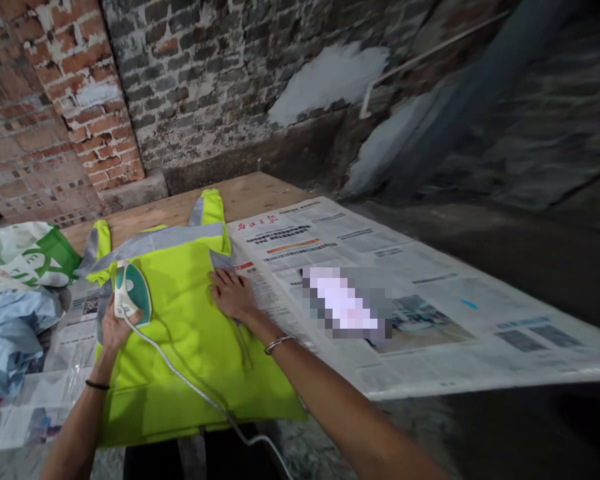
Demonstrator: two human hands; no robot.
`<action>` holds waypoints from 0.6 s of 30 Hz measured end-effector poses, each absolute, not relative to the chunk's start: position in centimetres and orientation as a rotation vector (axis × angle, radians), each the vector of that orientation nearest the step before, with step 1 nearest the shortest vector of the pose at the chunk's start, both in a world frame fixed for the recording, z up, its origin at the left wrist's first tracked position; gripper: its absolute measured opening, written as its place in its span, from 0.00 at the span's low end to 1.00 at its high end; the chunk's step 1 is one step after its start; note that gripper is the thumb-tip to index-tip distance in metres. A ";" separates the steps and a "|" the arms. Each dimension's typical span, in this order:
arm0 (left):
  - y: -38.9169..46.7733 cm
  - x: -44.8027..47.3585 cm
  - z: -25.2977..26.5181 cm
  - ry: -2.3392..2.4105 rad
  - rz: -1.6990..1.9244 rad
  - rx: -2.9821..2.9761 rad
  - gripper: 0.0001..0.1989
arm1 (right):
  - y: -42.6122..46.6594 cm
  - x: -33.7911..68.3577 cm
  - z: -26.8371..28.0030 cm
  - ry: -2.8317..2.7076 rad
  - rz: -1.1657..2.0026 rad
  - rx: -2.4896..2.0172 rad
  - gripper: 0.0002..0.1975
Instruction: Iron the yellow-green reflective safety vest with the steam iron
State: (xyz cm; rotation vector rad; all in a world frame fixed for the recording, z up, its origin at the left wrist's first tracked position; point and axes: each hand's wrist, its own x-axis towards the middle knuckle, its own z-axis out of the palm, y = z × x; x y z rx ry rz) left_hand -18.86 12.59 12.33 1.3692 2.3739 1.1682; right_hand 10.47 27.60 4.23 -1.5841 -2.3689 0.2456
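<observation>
A neon yellow jacket with grey bands lies spread out over the table, its bottom edge towards me. On its left part is a white and green clothes iron, with my left hand wrapped round its handle. I cannot see the iron's soleplate. From the iron a white cord runs across the jacket and off the near edge. Resting on the jacket's right side, my right hand is flat with its fingers stretched out, holding nothing.
Newspaper sheets cover the wooden table. Left of the jacket lie a crumpled light blue cloth and a green and white bag. A blurred-out object sits on the newspaper at right. Behind stands a brick wall.
</observation>
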 end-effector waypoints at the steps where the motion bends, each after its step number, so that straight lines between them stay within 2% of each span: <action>1: 13.3 -19.2 12.6 2.379 1.162 1.374 0.24 | 27.6 10.5 4.2 -2.362 0.247 -1.587 0.30; 7: 16.8 -21.3 14.3 2.414 1.156 1.345 0.20 | 27.8 12.3 3.5 -2.335 0.281 -1.674 0.31; 13: 16.4 -20.3 15.4 2.401 1.205 1.294 0.16 | 27.5 13.6 3.9 -2.323 0.303 -1.708 0.31; 18: 13.4 -15.7 14.5 2.273 1.210 1.352 0.21 | 27.3 13.2 4.8 -2.288 0.310 -1.682 0.31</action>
